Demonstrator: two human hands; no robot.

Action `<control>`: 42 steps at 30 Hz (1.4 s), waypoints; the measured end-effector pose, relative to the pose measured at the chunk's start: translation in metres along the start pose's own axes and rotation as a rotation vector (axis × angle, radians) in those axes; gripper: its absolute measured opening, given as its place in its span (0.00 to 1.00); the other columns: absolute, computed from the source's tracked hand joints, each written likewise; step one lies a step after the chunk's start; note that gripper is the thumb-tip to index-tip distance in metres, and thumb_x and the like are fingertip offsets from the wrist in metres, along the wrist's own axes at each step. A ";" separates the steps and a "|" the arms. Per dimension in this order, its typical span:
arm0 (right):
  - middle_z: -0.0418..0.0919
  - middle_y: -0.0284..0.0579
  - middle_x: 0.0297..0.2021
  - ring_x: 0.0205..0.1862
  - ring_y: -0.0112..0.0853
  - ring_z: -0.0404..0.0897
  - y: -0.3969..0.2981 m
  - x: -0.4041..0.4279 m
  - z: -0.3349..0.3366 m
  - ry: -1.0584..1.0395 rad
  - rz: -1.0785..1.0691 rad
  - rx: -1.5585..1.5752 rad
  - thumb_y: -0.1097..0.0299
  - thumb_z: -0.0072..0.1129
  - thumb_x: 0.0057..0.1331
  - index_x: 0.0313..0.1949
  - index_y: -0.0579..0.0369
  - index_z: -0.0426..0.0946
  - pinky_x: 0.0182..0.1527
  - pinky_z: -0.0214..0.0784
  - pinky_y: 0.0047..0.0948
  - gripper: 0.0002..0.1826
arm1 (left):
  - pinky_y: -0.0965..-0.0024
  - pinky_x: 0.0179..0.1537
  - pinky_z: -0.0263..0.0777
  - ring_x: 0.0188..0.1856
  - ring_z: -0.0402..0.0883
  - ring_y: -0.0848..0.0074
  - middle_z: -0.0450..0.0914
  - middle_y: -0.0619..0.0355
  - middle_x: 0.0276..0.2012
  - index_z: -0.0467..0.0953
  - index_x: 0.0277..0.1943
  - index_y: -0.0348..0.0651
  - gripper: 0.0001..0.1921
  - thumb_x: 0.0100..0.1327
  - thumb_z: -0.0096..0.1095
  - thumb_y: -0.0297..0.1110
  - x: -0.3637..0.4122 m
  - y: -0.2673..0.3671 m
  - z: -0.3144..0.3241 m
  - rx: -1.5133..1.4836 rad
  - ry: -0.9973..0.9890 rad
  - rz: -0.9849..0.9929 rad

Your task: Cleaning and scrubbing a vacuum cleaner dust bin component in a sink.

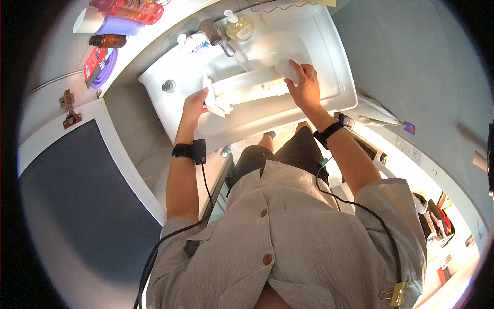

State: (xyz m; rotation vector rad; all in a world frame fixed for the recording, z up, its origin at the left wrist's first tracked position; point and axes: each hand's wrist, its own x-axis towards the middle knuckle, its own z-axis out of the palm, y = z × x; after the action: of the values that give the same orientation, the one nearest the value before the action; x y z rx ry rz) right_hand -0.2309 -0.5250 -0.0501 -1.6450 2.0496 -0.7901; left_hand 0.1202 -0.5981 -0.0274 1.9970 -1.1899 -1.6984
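Note:
A white ceramic washbasin spans the view in front of me. On the left, my left hand grips a white, thin, flat-sided object with ragged pale pieces at its lower end; its exact kind is unclear. My right hand holds a smooth white rounded object between thumb and fingers, over the right part of the bowl. Behind the bowl stands a metal faucet. A clear pump bottle of yellowish liquid is right of it, and a white bottle left of it.
A small metal-topped fitting sits on the basin's left ledge. Several bottles, among them a purple one, line a shelf at upper left. An open cabinet door stands at left. Black cables run from both wrist straps along my arms.

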 end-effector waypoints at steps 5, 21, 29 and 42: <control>0.72 0.51 0.51 0.54 0.47 0.73 -0.002 0.005 -0.007 0.052 0.038 0.025 0.69 0.72 0.58 0.64 0.46 0.72 0.54 0.73 0.41 0.33 | 0.63 0.45 0.80 0.44 0.84 0.69 0.84 0.50 0.45 0.79 0.54 0.26 0.28 0.71 0.59 0.51 0.040 0.013 0.017 -0.152 0.050 -0.018; 0.72 0.53 0.50 0.54 0.48 0.73 0.003 -0.027 -0.043 0.043 0.072 0.017 0.71 0.71 0.57 0.63 0.51 0.73 0.57 0.72 0.43 0.33 | 0.68 0.45 0.74 0.42 0.81 0.74 0.84 0.59 0.46 0.80 0.56 0.36 0.28 0.68 0.63 0.56 0.091 0.045 0.031 -0.055 -0.003 0.010; 0.72 0.53 0.51 0.55 0.48 0.73 -0.004 -0.027 -0.046 0.045 0.046 0.046 0.71 0.71 0.58 0.63 0.52 0.73 0.57 0.72 0.42 0.33 | 0.66 0.49 0.72 0.45 0.79 0.74 0.84 0.59 0.48 0.77 0.60 0.36 0.29 0.70 0.61 0.55 0.068 0.021 0.022 -0.127 -0.136 0.058; 0.71 0.51 0.53 0.57 0.48 0.71 -0.004 -0.032 -0.021 -0.111 0.098 0.107 0.68 0.72 0.59 0.65 0.47 0.72 0.60 0.70 0.42 0.33 | 0.72 0.61 0.68 0.60 0.76 0.73 0.77 0.50 0.61 0.65 0.71 0.36 0.25 0.74 0.55 0.27 -0.006 -0.039 -0.003 0.015 -0.043 0.312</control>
State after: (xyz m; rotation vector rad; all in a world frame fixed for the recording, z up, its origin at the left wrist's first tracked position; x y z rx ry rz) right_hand -0.2340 -0.4911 -0.0332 -1.4851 1.9598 -0.7440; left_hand 0.1395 -0.5699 -0.0481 1.6825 -1.4447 -1.5856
